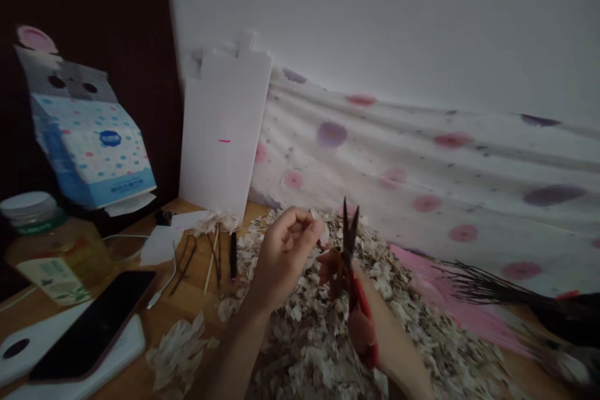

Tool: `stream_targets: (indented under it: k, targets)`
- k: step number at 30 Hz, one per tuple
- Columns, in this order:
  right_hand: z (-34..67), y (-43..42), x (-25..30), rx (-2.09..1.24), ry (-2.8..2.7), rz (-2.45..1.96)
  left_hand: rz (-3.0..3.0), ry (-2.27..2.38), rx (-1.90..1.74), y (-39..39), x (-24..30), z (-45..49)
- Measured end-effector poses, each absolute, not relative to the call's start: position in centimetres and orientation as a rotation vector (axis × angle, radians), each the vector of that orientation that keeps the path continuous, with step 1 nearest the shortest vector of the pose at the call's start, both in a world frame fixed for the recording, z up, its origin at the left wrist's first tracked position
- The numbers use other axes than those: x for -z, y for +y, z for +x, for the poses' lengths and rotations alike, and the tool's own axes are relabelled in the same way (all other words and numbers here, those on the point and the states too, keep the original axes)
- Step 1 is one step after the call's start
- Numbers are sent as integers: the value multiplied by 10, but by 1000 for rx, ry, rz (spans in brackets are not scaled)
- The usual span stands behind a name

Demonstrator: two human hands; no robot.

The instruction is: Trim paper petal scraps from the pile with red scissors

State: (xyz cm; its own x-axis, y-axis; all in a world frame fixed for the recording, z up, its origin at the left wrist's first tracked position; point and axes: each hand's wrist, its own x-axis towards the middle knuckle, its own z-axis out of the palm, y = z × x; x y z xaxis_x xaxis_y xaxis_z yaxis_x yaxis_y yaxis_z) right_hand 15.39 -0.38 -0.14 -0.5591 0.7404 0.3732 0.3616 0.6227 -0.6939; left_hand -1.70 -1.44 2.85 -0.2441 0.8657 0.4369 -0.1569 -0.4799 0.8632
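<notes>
One hand, the left [287, 253], pinches what looks like a pale flake [324, 235]; the right [334, 272] curls around scissors [359, 295], blades [346, 231] slightly parted, pointing up, above the pile [309, 337]; best keep left fingertips [317, 227] clear of the edges

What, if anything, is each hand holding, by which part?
The right hand holds scissors by the red handles. The left hand seems to pinch a pale flake, exact spot unclear.

One camera on the person's head is looking forward and down. It is facing a close table [193, 301] and a wall [398, 25] behind.
</notes>
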Motion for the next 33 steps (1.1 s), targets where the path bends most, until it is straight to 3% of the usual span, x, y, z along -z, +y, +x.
stream_targets:
  k: [33]
  targets:
    - [138, -10, -12, -771, -2258, -1021, 1344, 938, -1802, -14, -28, -20]
